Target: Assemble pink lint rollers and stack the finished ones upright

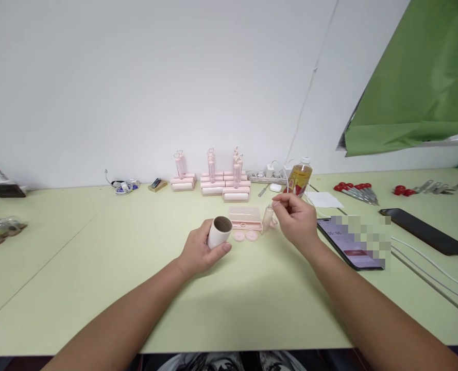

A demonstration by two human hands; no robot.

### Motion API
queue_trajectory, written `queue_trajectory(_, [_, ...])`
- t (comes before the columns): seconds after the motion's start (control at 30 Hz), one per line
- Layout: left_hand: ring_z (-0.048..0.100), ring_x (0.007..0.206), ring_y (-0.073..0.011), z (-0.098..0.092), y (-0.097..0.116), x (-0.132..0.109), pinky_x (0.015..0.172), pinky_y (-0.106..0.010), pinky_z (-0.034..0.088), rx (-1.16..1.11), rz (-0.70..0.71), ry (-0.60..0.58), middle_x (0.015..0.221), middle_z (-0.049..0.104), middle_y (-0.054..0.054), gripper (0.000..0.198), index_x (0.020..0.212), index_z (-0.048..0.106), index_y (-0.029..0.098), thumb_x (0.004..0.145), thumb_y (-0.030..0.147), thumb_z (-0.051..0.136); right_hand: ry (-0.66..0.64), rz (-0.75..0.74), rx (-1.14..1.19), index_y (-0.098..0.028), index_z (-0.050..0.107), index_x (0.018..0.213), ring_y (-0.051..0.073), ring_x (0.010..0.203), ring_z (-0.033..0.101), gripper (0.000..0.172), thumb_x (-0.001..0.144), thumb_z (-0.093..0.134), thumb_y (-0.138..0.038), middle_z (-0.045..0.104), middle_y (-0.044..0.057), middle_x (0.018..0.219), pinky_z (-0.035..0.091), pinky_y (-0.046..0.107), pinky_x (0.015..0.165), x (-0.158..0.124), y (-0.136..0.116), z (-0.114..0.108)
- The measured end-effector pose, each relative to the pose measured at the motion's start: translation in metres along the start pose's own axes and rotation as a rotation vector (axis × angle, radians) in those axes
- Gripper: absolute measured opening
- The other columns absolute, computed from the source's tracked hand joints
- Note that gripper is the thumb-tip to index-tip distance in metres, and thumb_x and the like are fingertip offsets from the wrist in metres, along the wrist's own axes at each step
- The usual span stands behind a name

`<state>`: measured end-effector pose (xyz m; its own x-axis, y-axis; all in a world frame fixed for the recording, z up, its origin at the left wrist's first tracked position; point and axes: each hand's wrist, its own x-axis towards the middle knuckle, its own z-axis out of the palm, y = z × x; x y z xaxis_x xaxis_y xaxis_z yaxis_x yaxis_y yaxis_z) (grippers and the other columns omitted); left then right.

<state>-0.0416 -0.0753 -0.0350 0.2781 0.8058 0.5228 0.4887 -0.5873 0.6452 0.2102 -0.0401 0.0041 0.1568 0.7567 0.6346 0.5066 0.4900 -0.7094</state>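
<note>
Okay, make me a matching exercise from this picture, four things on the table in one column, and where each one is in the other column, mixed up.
Things:
1. Paper roll
2. Two pink discs
3. Bottle
4. Phone

Places:
A. Flat on the table, right of the right hand
B. Standing near the wall, behind the right hand
C. Held in the left hand
D. Lying on the table between the two hands

Pairs: 1-C, 2-D, 3-B, 4-A
</note>
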Motion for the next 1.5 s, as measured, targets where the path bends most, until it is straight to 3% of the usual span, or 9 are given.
queue_trajectory(0.2, [0.057, 0.073, -0.0167, 0.003, -0.004, 0.001, 0.063, -0.028, 0.044, -0.005, -0.084, -0.038, 0.088, 0.062, -0.003, 0.048, 0.12, 0.047, 0.02, 0.083, 0.048, 0.057, -0.695, -0.193, -0.179, -0.02, 0.067, 0.09, 0.013, 0.061, 0.054, 0.02, 0.089, 0.049, -0.027, 0.066, 0.001, 0.072, 0.036, 0.024, 0.058, -0.013, -0.014, 0.008])
queue_trajectory(0.37, [0.057, 0.072, -0.0167, 0.004, -0.007, -0.001, 0.065, -0.029, 0.045, -0.025, -0.016, 0.003, 0.087, 0.062, -0.003, 0.043, 0.113, 0.051, 0.018, 0.081, 0.047, 0.059, -0.939, -0.08, -0.53, -0.018, 0.062, 0.07, 0.015, 0.059, 0.053, 0.02, 0.085, 0.048, -0.021, 0.065, 0.005, 0.069, 0.026, 0.026, 0.052, -0.021, -0.014, 0.016])
queue_trajectory(0.67, [0.061, 0.084, -0.0198, 0.005, -0.007, -0.003, 0.072, -0.03, 0.048, -0.057, 0.089, -0.033, 0.099, 0.064, -0.006, 0.045, 0.119, 0.052, 0.02, 0.081, 0.044, 0.061, -0.98, 0.05, -0.759, -0.016, 0.064, 0.077, 0.022, 0.07, 0.059, 0.015, 0.082, 0.05, -0.017, 0.067, 0.013, 0.081, 0.025, 0.028, 0.053, -0.026, -0.008, 0.026])
queue_trajectory(0.9, [0.06, 0.08, -0.0178, 0.004, -0.007, 0.001, 0.069, -0.028, 0.046, -0.05, 0.044, -0.064, 0.095, 0.064, -0.004, 0.043, 0.117, 0.053, 0.02, 0.081, 0.042, 0.062, -1.032, -0.017, -0.567, -0.018, 0.06, 0.07, 0.017, 0.064, 0.054, 0.019, 0.085, 0.049, -0.017, 0.063, 0.006, 0.074, 0.03, 0.027, 0.055, -0.026, -0.014, 0.016])
queue_trajectory(1.03, [0.059, 0.078, -0.0168, 0.004, -0.004, 0.0, 0.067, -0.027, 0.045, -0.044, -0.014, -0.089, 0.094, 0.064, -0.003, 0.043, 0.117, 0.053, 0.021, 0.082, 0.043, 0.061, -0.869, -0.101, -0.184, -0.02, 0.057, 0.077, 0.017, 0.082, 0.056, 0.018, 0.091, 0.048, -0.029, 0.061, 0.006, 0.101, 0.04, 0.028, 0.068, -0.016, -0.018, 0.003])
queue_trajectory(1.2, [0.06, 0.077, -0.0173, 0.004, -0.002, 0.001, 0.066, -0.027, 0.045, -0.025, -0.079, -0.191, 0.096, 0.066, -0.003, 0.042, 0.117, 0.053, 0.022, 0.083, 0.045, 0.06, -0.587, 0.013, 0.136, -0.021, 0.05, 0.08, 0.015, 0.073, 0.053, 0.017, 0.093, 0.047, -0.032, 0.059, 0.002, 0.085, 0.043, 0.029, 0.065, -0.019, -0.017, 0.011])
queue_trajectory(1.27, [0.061, 0.079, -0.0179, 0.004, -0.001, 0.001, 0.067, -0.027, 0.045, -0.009, -0.089, -0.241, 0.098, 0.067, -0.003, 0.043, 0.118, 0.053, 0.022, 0.082, 0.046, 0.06, -0.508, 0.069, 0.285, -0.022, 0.052, 0.095, 0.016, 0.077, 0.056, 0.01, 0.091, 0.051, -0.031, 0.059, 0.002, 0.089, 0.047, 0.029, 0.067, -0.025, -0.016, 0.019])
queue_trajectory(1.33, [0.062, 0.082, -0.0187, 0.005, 0.0, 0.001, 0.07, -0.028, 0.046, 0.003, -0.094, -0.275, 0.101, 0.067, -0.003, 0.045, 0.12, 0.053, 0.023, 0.082, 0.045, 0.061, -0.464, 0.077, 0.383, -0.024, 0.052, 0.111, 0.017, 0.084, 0.06, 0.024, 0.088, 0.055, -0.027, 0.059, 0.004, 0.095, 0.05, 0.032, 0.071, -0.03, -0.016, 0.024])
queue_trajectory(1.5, [0.063, 0.085, -0.0194, 0.006, 0.002, 0.001, 0.073, -0.029, 0.047, 0.011, -0.069, -0.325, 0.106, 0.068, -0.003, 0.049, 0.125, 0.051, 0.023, 0.083, 0.045, 0.06, -0.433, -0.089, 0.317, -0.021, 0.062, 0.084, 0.019, 0.087, 0.061, 0.004, 0.081, 0.062, -0.022, 0.058, 0.005, 0.091, 0.052, 0.037, 0.079, -0.038, -0.02, 0.03])
